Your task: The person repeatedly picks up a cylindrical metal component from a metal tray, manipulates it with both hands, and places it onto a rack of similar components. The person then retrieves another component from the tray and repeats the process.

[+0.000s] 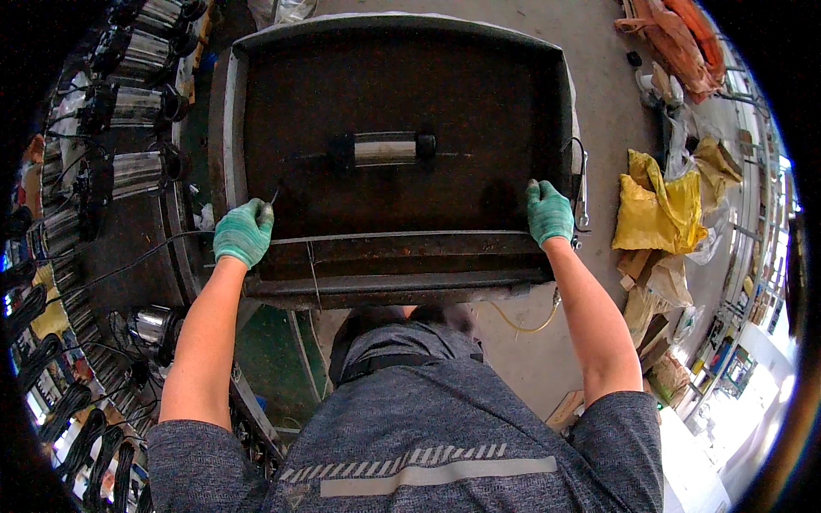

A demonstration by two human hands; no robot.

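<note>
- Dark, rust-stained metal is filling the middle of the head view: a large shallow tray [256,111] with raised walls is sitting in front of the person.
- Lying near the centre of the tray floor, well apart from every wall, is a shiny steel cylinder [385,151] with black caps at both ends.
- Wearing a green glove, the left hand [244,231] is gripping the near left corner of the tray, its fingers curled together over the rim.
- Gloved the same way, the right hand [548,214] is clasping the near right corner, fingers pressed together and wrapped over the wall.
- Just beside the right hand, a metal hook [582,192] is hanging on the tray's right wall.
- Along the left edge of the view, a row of similar steel cylinders [137,103] with black cables is lying side by side.
- Beyond the tray's right side, yellow sacks [658,205] are resting on the concrete floor [607,94].
- Bare forearms are coming in from the lower edge, over a grey shirt.
</note>
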